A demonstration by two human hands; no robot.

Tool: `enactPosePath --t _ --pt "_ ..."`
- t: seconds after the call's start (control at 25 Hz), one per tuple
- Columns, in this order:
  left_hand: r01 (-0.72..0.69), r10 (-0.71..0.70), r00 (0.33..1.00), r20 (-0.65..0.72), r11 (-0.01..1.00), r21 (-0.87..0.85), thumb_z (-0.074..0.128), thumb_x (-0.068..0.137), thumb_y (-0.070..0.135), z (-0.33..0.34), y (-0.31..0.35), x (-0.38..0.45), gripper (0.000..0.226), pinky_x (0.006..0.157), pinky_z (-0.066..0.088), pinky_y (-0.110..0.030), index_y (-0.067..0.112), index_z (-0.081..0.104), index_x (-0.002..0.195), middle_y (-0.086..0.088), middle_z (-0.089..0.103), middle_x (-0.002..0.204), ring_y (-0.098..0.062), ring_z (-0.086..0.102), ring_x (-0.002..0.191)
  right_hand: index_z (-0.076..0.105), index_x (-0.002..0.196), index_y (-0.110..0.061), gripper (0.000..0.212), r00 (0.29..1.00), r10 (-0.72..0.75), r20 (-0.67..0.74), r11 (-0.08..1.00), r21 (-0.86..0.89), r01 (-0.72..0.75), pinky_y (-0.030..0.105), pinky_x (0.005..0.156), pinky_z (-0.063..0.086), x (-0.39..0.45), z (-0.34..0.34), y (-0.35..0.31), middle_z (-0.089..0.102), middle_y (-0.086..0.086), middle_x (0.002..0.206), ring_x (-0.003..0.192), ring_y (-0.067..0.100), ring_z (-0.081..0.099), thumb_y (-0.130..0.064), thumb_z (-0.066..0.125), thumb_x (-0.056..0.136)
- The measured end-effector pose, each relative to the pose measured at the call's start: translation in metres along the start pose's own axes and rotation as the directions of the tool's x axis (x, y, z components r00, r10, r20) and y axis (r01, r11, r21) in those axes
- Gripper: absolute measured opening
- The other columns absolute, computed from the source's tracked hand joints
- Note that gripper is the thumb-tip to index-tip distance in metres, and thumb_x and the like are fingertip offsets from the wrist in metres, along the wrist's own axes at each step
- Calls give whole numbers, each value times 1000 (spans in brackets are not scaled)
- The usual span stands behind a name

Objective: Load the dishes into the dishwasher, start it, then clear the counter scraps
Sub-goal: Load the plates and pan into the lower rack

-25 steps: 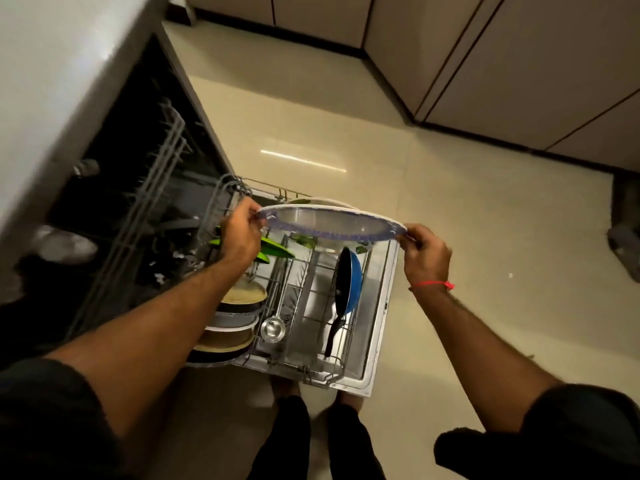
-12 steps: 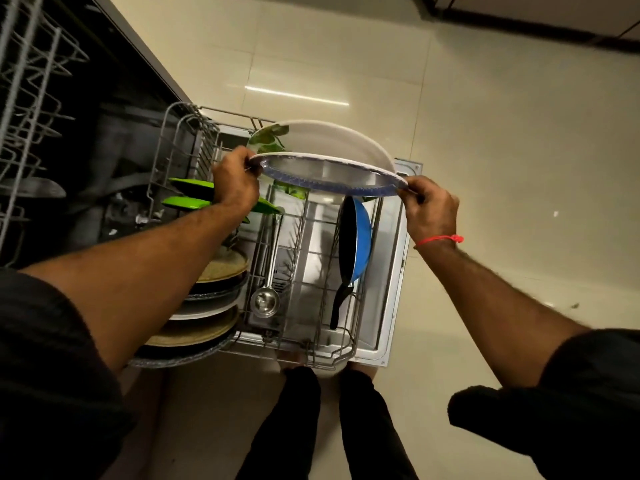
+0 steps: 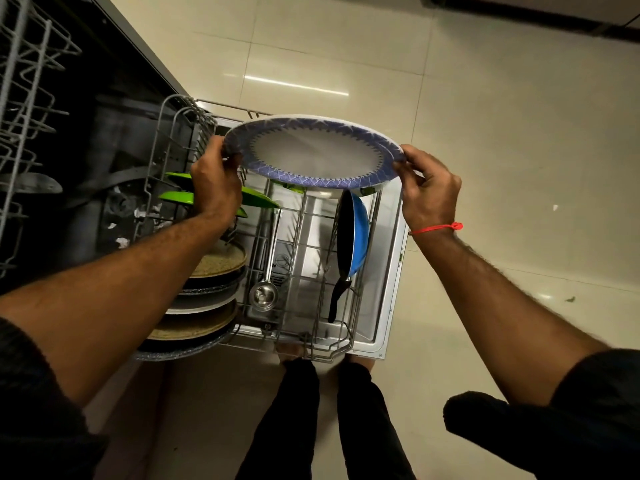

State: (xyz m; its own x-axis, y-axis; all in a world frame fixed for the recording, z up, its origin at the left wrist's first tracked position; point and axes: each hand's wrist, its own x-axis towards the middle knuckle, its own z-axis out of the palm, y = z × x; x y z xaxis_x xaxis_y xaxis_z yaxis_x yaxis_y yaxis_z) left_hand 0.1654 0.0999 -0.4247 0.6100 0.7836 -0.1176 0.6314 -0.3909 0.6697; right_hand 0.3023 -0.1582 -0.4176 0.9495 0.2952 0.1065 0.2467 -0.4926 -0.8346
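Note:
A large white plate with a blue patterned rim (image 3: 313,154) hangs above the far end of the pulled-out lower dishwasher rack (image 3: 313,341), its face tilted toward me. My left hand (image 3: 216,178) grips its left edge and my right hand (image 3: 429,188) pinches its right edge. In the rack below stand a blue frying pan (image 3: 355,237) on its side, green plates (image 3: 258,199), a steel ladle (image 3: 264,295) and several round plates (image 3: 204,306) stacked on edge at the left.
The open dishwasher cavity (image 3: 104,150) is dark at the left, with the upper wire rack (image 3: 24,98) at the far left. The open door (image 3: 389,271) lies under the rack. My legs (image 3: 325,410) stand at the door's near edge. Pale floor tiles (image 3: 502,133) spread to the right.
The plate has tipped so that its patterned face now shows toward me, and both hands hold it slightly lower over the rack. My view has moved closer.

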Motion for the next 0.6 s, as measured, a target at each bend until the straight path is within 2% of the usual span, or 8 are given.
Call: enactPosePath --t 0.08,0.2,0.28,0.36,0.44,0.52,0.6 --pt "-15 14 999 -30 999 -40 59 100 12 -5 -1 -1 21 85 53 -32 2 61 118 -9 71 111 -21 65 105 72 112 1 25 998 -54 -13 999 5 54 19 86 54 3 -1 -8 71 7 102 91 22 68 0 68 87" --pt "-199 179 974 -137 968 -151 54 102 18 -19 15 6 23 75 51 -22 2 60 117 -6 70 102 -13 64 93 71 113 0 26 982 -158 -105 985 46 163 21 79 53 16 -12 -22 65 -2 98 86 11 60 -3 65 87" --pt "-316 266 936 -229 923 -219 53 103 23 -30 36 21 26 74 48 -19 4 60 120 0 67 102 -8 61 91 69 116 -2 29 968 -194 -158 975 75 208 27 74 54 31 -20 -36 62 -7 97 86 7 57 -7 63 89" --pt "-376 300 909 -288 890 -259 53 103 25 -37 62 43 28 75 49 -24 3 60 120 4 66 101 -5 59 90 67 121 -3 32 962 -185 -199 970 117 211 36 71 57 52 -26 -49 60 -10 98 87 10 57 -9 62 90" --pt "-387 308 904 -298 885 -260 56 101 23 -42 85 64 29 75 49 -23 5 62 122 5 67 100 -1 59 88 64 126 -4 36 968 -130 -215 974 155 166 42 71 58 70 -31 -58 60 -6 100 87 13 57 -10 61 90" --pt "-400 324 902 -284 876 -270 57 99 22 -44 103 80 31 73 50 -20 7 63 124 6 67 99 4 59 86 63 128 -6 39 973 -80 -217 969 213 128 45 73 57 85 -36 -62 61 -3 100 86 14 57 -7 61 89" --pt "-446 373 882 -287 857 -259 56 100 26 -46 116 91 30 72 50 -18 8 62 123 9 65 97 8 59 85 63 128 -6 40 964 -95 -250 960 234 156 43 78 56 99 -40 -64 64 2 102 87 15 57 -7 61 88"
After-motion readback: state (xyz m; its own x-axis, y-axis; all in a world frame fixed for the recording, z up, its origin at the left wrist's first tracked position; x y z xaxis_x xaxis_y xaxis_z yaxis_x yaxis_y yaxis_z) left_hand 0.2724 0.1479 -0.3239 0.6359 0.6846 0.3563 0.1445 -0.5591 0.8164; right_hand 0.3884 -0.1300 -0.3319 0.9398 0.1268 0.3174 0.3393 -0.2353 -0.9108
